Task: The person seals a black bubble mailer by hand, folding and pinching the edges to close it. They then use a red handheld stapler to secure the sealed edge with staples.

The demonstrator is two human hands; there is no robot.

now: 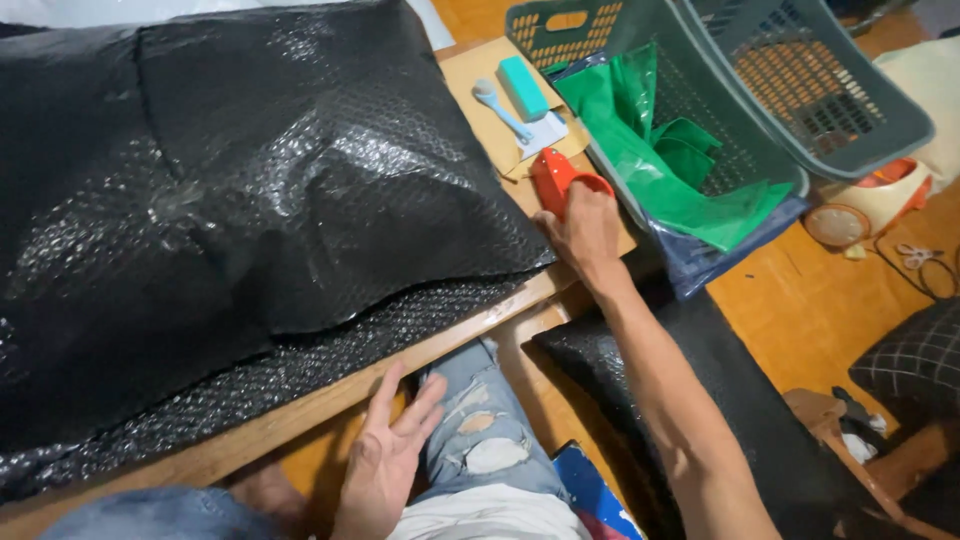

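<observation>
Tape holder [556,178], bright red plastic, sits at worktop [300,415] edge beside black bubble wrap [250,200]. Right hand [583,232] closed around it. Left hand [385,460] open, fingers spread, resting near knee. Grey basket [690,90] with green bags [660,160] just beside.

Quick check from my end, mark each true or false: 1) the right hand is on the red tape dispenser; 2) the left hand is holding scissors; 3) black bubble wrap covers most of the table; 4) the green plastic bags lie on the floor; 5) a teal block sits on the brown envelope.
1) True: the right hand grips the red tape dispenser.
2) False: the left hand is empty, open near the knee.
3) True: black bubble wrap covers most of the table.
4) False: the green plastic bags lie in the grey basket.
5) True: the teal block rests on the brown envelope.
</observation>
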